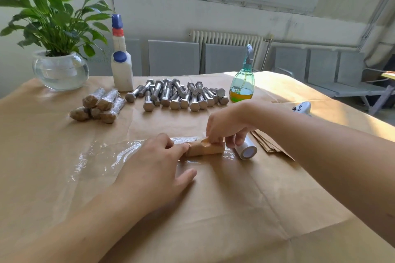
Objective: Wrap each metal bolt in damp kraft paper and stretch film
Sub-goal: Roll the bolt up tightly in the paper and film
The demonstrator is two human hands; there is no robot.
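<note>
Head view: paper-wrapped bolt (205, 148) lies on stretch film (102, 156) mid-surface, pinched by right hand (228, 124); left hand (156, 168), fingers straight, touches its end.

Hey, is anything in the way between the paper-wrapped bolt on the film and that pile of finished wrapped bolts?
Nothing visible blocks it. The paper-wrapped bolt lies on the clear film under both hands, and the brown paper cover between it and the pile of wrapped bolts at the far left is bare. The loose bolts lie further back.

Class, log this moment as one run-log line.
stage: film wrap | left hand: presses clear stretch film | right hand: pinches brown kraft-paper-wrapped bolt | bare steel bolts: waiting
</note>
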